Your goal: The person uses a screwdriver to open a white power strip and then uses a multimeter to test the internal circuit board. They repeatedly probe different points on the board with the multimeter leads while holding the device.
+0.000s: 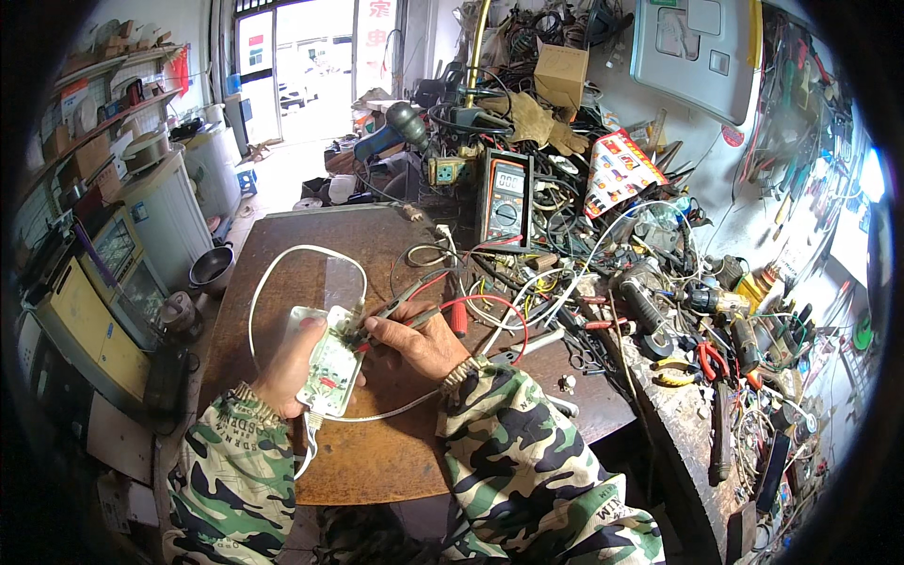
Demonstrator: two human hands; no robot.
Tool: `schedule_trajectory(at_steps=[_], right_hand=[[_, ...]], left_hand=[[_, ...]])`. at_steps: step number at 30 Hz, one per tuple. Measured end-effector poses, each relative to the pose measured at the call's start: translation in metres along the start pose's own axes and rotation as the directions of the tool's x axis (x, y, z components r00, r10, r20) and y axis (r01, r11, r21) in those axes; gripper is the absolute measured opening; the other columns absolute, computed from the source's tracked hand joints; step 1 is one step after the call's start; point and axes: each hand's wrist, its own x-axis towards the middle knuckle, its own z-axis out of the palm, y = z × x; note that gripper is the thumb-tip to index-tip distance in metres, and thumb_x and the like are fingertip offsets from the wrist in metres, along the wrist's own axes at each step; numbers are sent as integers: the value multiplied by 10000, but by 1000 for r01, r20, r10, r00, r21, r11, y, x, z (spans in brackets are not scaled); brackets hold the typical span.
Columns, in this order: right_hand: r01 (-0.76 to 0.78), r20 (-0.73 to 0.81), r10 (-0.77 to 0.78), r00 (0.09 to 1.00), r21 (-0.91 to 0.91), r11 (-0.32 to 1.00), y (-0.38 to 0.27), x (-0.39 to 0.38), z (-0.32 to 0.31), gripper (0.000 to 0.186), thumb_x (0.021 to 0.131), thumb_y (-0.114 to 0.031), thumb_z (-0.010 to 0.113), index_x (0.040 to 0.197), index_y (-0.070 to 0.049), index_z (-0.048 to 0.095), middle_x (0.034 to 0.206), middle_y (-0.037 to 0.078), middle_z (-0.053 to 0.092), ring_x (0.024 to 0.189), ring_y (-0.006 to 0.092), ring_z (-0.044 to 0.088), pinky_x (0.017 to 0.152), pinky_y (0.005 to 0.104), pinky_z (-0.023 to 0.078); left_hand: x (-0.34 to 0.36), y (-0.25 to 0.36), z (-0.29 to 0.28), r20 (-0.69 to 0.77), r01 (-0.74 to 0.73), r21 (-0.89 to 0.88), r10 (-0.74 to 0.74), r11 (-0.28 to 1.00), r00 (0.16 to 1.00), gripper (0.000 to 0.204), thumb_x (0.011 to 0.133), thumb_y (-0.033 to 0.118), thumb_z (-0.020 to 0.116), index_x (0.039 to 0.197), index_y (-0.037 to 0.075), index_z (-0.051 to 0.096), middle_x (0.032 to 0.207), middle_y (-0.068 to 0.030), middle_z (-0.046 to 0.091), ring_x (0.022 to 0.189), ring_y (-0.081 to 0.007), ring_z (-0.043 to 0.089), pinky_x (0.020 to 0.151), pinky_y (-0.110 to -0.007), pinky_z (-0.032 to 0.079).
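- The right hand (428, 344) pinches 2 dark probes (422, 318) between thumb and fingers, close to their tips.
- The left hand (285, 375) clasps an open white circuit unit (330, 365), thumb pressed on its upper face, other fingers mostly hidden beneath.
- The circuit unit lies directly left of the right hand; its long axis runs near to far, the far end leaning slightly right.
- The probes slant leftward and nearer, across that axis, their tips at the unit's far right part; whether they touch metal cannot be told.
- A white cable (250, 311) loops left from the unit's far end over the brown table (282, 240).
- A red lead (482, 297) arcs right of the right hand.
- The multimeter (507, 212) stands beyond, to the far right.
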Motion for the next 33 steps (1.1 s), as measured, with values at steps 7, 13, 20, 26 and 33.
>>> schedule_trajectory(at_steps=[7,13,20,26,33], right_hand=[[12,-11,-12,1000,-11,1000,-3,-3,-2,297,953,-282,620,824,-18,663,655,1,582,604,91,523,538,269,401],[16,11,-16,1000,59,998,0,1,2,298,949,-286,623,822,-19,662,658,-1,583,608,90,523,541,269,402],[-19,-16,19,1000,1,1000,-5,-5,-5,288,939,-286,636,825,-23,662,662,0,590,599,93,530,532,271,405],[61,-238,-54,970,22,998,-15,-1,-6,203,925,-193,614,887,0,664,784,53,659,752,144,601,681,297,479],[-30,-644,-239,726,-376,926,-22,50,-127,145,828,-93,586,916,7,643,773,139,679,694,244,663,670,359,524]], left_hand=[[2,0,4,23,-10,-19,10,1000,1000,488,1018,447,367,1201,31,542,935,-126,669,721,-267,706,538,-389,598],[-4,4,6,3,-14,-2,14,1000,1000,481,1023,437,358,1218,33,530,946,-129,666,732,-270,706,546,-392,601],[5,-1,5,36,-12,-5,12,1000,999,479,1027,435,346,1220,35,526,918,-141,669,740,-267,707,549,-386,603],[5,-1,-2,100,-10,18,8,1000,995,536,1008,499,364,1248,55,543,992,-172,686,774,-256,706,588,-382,608],[-8,9,2,17,6,36,-7,999,1000,585,1000,537,360,1290,60,533,1021,-196,689,805,-254,701,627,-419,610]])
